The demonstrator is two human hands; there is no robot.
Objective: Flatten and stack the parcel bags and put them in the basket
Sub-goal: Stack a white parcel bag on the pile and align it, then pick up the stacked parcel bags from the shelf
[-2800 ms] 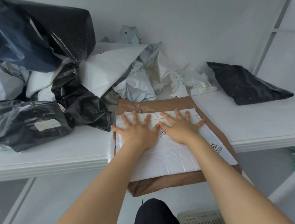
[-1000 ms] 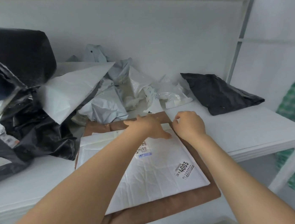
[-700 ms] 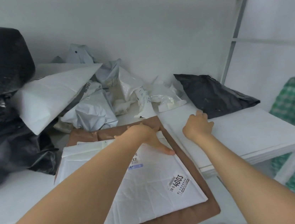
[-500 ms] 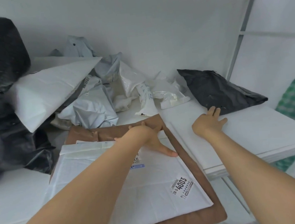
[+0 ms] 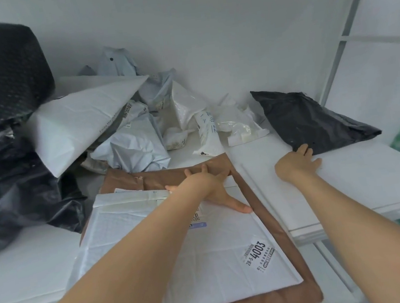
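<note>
Head view: white shelf (image 5: 363,176) carrying all items. Brown bag (image 5: 273,220) lies flat at the front edge of the shelf, its near end overhanging that edge. White padded bag (image 5: 182,261) lies flat on top of the brown bag, with a label reading "28-5 4003" near its front right corner.

Left hand (image 5: 208,188) is open, fingers spread, palm pressed down on the far end of the white padded bag; the fingertips reach onto the exposed brown strip beyond it.

Right hand (image 5: 296,164) is open and flat on the shelf to the right of the stack. Its fingertips touch the near edge of a black bag (image 5: 308,120), which lies by itself toward the back right corner of the shelf. No grip on the black bag is visible.

Crumpled white and grey bags (image 5: 138,146) lie along the back edge behind the stack. Heap of black bags (image 5: 11,159) occupies the left end of the shelf, with a large white envelope (image 5: 81,120) leaning on it.
</note>
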